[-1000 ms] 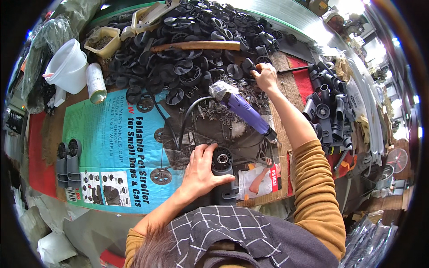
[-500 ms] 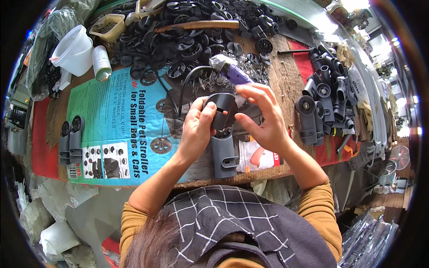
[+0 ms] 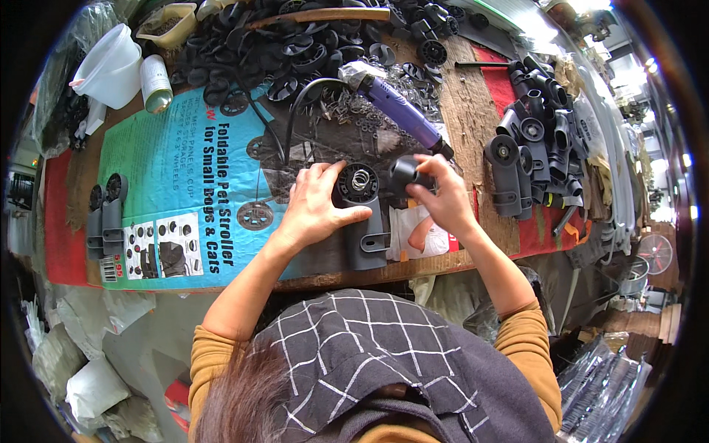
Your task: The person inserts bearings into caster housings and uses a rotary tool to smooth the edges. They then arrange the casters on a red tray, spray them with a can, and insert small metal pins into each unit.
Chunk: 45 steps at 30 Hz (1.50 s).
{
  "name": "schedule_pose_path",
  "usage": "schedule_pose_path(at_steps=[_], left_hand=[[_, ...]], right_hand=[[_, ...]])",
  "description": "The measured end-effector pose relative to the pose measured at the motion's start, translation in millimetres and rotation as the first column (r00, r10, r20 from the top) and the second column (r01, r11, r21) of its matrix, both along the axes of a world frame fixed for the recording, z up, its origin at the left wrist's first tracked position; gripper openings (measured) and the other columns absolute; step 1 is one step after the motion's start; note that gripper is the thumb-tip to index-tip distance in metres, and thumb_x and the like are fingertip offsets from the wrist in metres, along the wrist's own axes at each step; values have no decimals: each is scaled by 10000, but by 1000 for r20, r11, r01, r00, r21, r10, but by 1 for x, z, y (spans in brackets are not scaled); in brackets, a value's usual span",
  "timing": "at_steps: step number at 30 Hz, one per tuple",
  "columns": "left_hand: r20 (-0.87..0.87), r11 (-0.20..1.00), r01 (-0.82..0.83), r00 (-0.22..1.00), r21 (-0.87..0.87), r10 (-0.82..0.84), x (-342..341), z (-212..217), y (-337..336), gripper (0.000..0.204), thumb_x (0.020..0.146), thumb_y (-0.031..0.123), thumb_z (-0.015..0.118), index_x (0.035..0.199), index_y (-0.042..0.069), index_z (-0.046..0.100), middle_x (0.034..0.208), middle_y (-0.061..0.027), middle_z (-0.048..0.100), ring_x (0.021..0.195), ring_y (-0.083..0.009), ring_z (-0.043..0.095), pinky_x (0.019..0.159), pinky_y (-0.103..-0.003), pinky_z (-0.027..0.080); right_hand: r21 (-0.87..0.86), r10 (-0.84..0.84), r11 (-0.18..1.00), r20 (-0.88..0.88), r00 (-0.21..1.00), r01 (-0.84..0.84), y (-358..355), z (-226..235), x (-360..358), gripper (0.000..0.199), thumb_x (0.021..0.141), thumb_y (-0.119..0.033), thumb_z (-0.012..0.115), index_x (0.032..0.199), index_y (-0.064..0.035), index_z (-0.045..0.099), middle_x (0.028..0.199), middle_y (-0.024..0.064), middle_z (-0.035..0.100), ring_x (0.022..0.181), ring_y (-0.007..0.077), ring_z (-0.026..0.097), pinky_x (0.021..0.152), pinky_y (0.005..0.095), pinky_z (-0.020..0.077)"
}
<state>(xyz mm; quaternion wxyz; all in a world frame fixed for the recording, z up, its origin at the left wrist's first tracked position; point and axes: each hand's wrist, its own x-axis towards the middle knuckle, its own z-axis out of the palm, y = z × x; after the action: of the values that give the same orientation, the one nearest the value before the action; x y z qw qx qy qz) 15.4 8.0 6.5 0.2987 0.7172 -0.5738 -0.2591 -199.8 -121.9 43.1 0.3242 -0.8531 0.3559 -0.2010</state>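
At frame centre, the grey bracket (image 3: 364, 244) lies against the left hand (image 3: 316, 203), thumb spread from fingers; right of centre, the right hand (image 3: 447, 198) pinches the black cap (image 3: 403, 174). Preferably, keep bracket steady, coil spring (image 3: 360, 180) centred.

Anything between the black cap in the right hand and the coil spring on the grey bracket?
Nothing visible. The right hand holds the black cap to the right of the coil spring, whose top is uncovered. The left hand is at the grey bracket's left side. The purple tool lies beyond, outside the gap.
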Motion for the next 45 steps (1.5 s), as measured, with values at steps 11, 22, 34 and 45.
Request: schedule_pose_path(at_steps=[11,22,34,45], left_hand=[[-1,998,-12,1000,-58,12,0,-7,0,876,675,556,771,1325,23,522,1268,-170,511,1198,-342,442,1017,-464,371],[-102,990,142,984,-10,-142,15,4,-11,465,807,332,718,1127,10,619,1035,-204,576,986,-388,582,874,-460,476],[-753,853,148,561,500,343,-12,33,-53,379,817,306,712,1080,43,643,955,-40,644,867,-119,561,768,-265,423],[-166,948,182,959,-260,-229,-12,74,-9,518,696,408,817,935,-6,618,847,-136,612,799,-227,615,715,-347,499]], right_hand=[[-143,368,914,-96,925,-379,10,13,59,354,769,-151,731,1108,-96,644,1154,114,624,1092,317,576,939,409,467],[304,318,897,61,946,-322,5,-19,42,420,815,-52,717,1219,-71,604,1322,140,572,1193,219,568,1002,342,441],[712,-152,648,470,870,-271,24,-46,9,750,804,-32,756,1397,-42,298,1374,131,429,1212,193,490,1005,339,455],[483,95,851,248,964,-209,62,36,8,443,706,-56,800,1071,-20,551,957,87,667,906,155,646,806,312,514]])
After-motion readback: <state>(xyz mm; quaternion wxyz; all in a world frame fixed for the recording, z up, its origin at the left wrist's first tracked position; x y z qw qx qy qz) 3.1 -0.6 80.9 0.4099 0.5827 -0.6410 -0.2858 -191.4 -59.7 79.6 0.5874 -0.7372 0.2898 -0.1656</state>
